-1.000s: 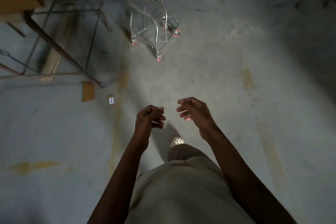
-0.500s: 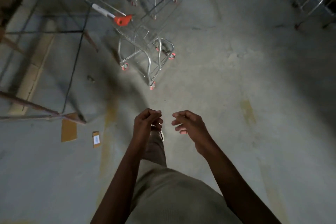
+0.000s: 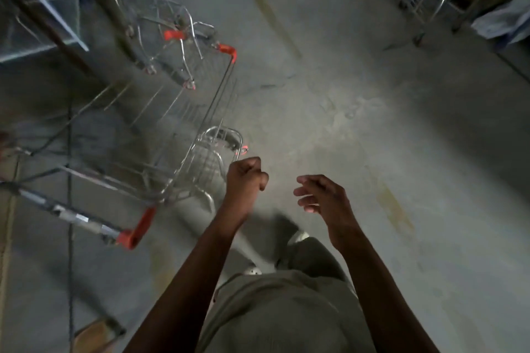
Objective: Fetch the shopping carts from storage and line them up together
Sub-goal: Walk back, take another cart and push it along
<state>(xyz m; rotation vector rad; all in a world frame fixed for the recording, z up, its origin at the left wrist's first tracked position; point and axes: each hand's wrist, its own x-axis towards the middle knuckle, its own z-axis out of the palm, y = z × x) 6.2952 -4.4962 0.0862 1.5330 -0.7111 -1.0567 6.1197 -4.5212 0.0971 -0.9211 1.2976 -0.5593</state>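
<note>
Left hand (image 3: 247, 178) clenched empty, right hand (image 3: 323, 195) slack-fingered; the cart handle (image 3: 75, 218) lies left of the fist, probably crosswise.

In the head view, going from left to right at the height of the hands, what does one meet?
Cart handle → left hand → right hand → yellow floor stain.

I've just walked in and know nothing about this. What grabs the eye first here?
A wire shopping cart with red corner pieces fills the left-centre, blurred, with a second cart behind it at upper left. Below, two bare arms reach forward over grey concrete floor: the left hand is a fist beside the cart's base, holding nothing visible, and the right hand hangs open.
</note>
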